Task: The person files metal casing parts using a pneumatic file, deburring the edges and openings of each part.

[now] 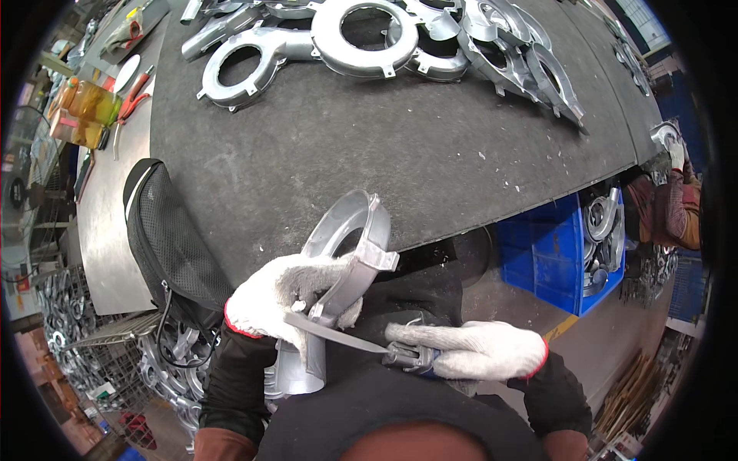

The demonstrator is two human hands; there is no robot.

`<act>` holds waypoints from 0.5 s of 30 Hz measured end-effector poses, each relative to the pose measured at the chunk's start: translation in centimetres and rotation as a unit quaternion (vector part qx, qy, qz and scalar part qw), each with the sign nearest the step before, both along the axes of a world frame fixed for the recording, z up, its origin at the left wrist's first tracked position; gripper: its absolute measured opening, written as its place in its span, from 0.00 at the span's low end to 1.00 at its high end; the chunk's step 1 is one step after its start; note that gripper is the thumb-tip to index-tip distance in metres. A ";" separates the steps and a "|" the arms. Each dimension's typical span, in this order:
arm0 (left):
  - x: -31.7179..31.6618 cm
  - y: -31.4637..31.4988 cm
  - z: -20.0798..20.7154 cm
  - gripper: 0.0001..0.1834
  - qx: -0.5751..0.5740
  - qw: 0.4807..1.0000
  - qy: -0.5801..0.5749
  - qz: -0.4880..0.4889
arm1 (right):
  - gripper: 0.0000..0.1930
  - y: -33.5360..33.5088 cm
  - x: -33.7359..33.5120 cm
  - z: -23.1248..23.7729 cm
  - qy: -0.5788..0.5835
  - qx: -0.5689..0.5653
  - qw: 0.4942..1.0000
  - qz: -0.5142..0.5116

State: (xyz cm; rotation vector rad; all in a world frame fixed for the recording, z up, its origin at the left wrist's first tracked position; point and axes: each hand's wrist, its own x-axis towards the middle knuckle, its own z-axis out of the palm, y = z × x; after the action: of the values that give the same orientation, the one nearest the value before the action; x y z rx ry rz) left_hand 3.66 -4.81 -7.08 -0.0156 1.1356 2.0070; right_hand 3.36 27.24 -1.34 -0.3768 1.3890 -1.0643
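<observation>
My left hand (280, 296), in a white knit glove with a red cuff, is closed on a silver ring-shaped metal casting (370, 257). The casting stands tilted near the table's front edge, its round opening upward and a tube-like end below my wrist. In my right hand (480, 349), gloved the same way, is a hand-held power tool (411, 357) with a metal head and a bit of blue body. Its long narrow grey arm reaches left and meets the lower part of the casting by my left fingers. My right fingers cover most of the tool's body.
Several similar castings (365, 65) are piled along the far side of the dark table (369, 146). A black mesh bag (173, 230) lies at left, beyond it red-handled pliers (134, 100) and a yellow bottle (92, 104). Right: a blue crate (542, 253) of castings and a co-worker's gloved hand (676, 154).
</observation>
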 end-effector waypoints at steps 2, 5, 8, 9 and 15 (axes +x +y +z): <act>-0.5 0.0 -0.3 0.66 -0.002 0.999 0.005 -0.036 | 0.36 0.5 0.0 -0.3 -0.280 -0.019 0.956 -0.081; -0.4 0.6 1.1 0.66 -0.012 0.998 -0.045 -0.040 | 0.34 1.0 1.6 -1.4 -0.233 -0.119 0.962 -0.077; -1.2 0.9 0.8 0.59 0.009 0.999 -0.016 -0.037 | 0.34 1.5 1.7 -2.3 -0.183 -0.204 0.960 -0.060; -1.4 0.9 0.5 0.56 0.008 0.998 0.009 -0.055 | 0.35 1.6 1.3 -1.9 -0.171 -0.192 0.965 -0.042; 1.1 -0.5 6.6 0.40 -0.254 0.948 -0.005 0.193 | 0.39 2.3 -0.9 -0.8 0.060 -0.129 0.990 0.024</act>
State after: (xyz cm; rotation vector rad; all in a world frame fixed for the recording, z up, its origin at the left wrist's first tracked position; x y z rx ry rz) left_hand 4.77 -5.29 -0.52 -0.5490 1.7195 1.9727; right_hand 2.49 29.59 -2.10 -0.6693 1.3420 -1.2014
